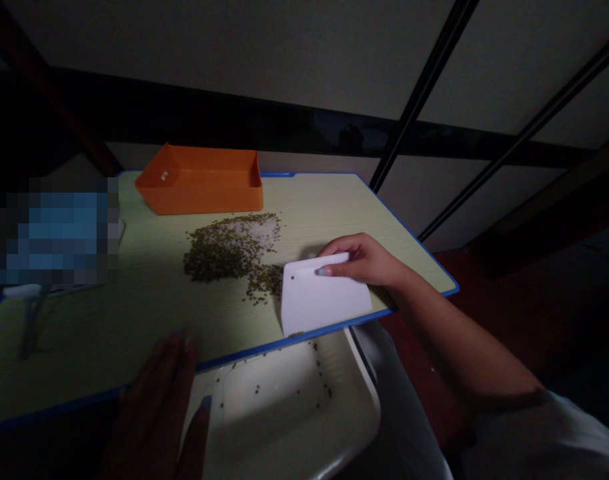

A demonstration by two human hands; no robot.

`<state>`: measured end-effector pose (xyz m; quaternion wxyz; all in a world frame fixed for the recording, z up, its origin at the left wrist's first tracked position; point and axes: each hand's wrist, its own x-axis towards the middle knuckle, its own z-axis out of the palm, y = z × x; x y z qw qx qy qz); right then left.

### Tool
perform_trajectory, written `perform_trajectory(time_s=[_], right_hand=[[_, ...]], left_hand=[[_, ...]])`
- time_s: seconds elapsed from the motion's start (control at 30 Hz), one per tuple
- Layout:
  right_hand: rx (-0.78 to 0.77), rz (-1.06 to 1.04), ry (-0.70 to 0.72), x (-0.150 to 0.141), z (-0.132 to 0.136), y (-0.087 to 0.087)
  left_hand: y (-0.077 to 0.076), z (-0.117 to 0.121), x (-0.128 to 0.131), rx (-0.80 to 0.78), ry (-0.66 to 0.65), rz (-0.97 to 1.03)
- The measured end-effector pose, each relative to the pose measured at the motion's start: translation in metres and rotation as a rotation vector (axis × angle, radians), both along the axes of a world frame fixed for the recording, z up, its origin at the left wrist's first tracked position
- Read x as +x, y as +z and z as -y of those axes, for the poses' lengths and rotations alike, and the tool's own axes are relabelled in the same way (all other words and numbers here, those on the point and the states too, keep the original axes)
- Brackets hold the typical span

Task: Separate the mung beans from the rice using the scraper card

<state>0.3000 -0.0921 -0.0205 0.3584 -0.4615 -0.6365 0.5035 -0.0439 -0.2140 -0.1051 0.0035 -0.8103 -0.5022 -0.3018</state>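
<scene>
My right hand (367, 262) grips a white flat scraper (327, 293) by its upper edge, thumb on the near face. The scraper stands tilted on the table by its blue front edge, with a few green grains at its lower edge. Left of it lies a spread pile of small green beans (217, 250), mixed with pale grains (261, 230) at the back. Below the table edge is a white basin (367, 407) with scattered beans inside. My left hand (159, 407), dark in shadow, reaches over the table edge at the basin's left, fingers stretched and thumb apart over the basin.
An orange open-ended tray (209, 197) stands at the back of the pale green table (334, 200). A blurred-out blue patch (59, 227) covers something at the left. Behind the table rise panelled doors (264, 53). A trouser leg (399, 393) shows beside the basin.
</scene>
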Motion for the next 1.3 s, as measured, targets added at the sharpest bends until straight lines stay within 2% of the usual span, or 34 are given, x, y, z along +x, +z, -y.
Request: perform_trajectory(time_s=[0.3,0.4,0.57,0.67,1.0,1.3], right_hand=[[-0.014,-0.001,-0.004,0.0006,0.0009,-0.0005],[-0.011,-0.013,-0.005,0.0002,0.0027,0.0011],[0.061,-0.051,-0.167,0.0006,0.0039,0.0008],[0.111,-0.064,-0.223,0.0005,0.0029,0.0004],[0.071,-0.038,-0.258,-0.0014,0.0023,0.0024],[0.073,-0.009,-0.225,-0.0040,0.0011,0.0010]], left_hand=[[-0.0041,0.0039,-0.0013,-0.039,0.029,-0.036],[-0.0033,0.0031,0.0001,-0.011,0.002,-0.057],[0.0001,0.0021,0.0018,0.035,-0.008,-0.059],[-0.0009,0.0031,-0.0002,0.001,0.008,-0.069],[-0.0037,-0.0002,-0.0001,0.021,0.008,-0.046],[-0.0055,0.0017,-0.0026,0.029,0.001,-0.045]])
